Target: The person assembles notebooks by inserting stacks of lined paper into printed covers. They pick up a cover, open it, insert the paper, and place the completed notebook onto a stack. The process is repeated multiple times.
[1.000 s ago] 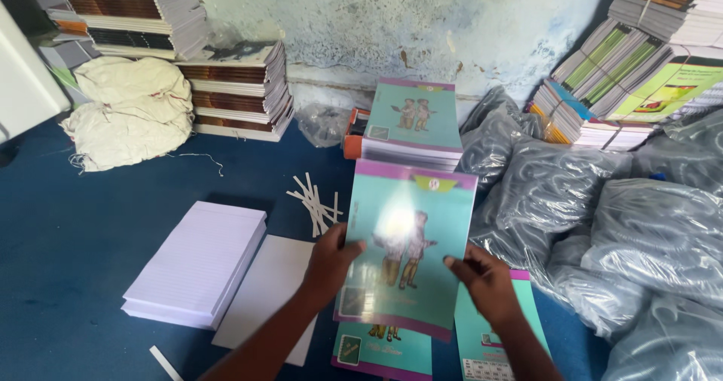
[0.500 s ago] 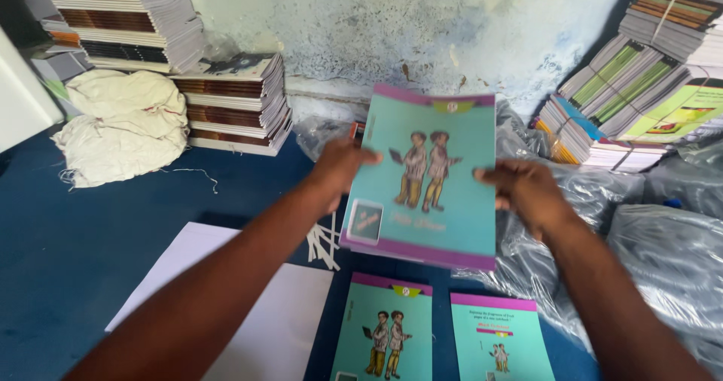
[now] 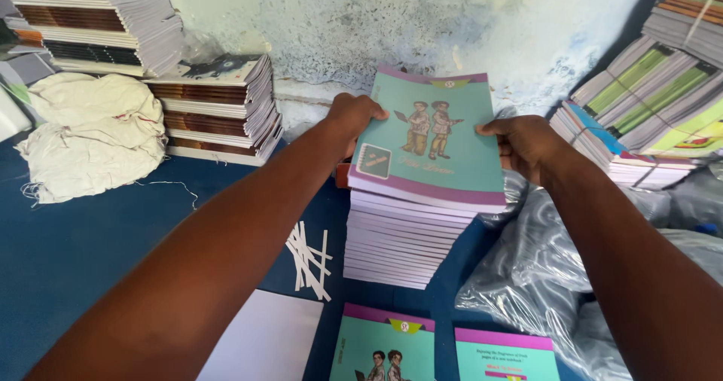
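You face a patchy, peeling pale wall (image 3: 452,27) above a blue floor (image 3: 98,238), with book stacks (image 3: 218,102), white cloth sacks (image 3: 90,136) and grey plastic-wrapped bundles (image 3: 542,275) around you

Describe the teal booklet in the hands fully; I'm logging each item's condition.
The teal booklet is a thin paper-covered book with a purple band along top and bottom edges, a drawing of two figures in the middle and a small tilted square panel at lower left. It looks flat and undamaged. It sits on top of the stack of like booklets, whether resting or just above is unclear. The left hand grips its left edge, the right hand its right.
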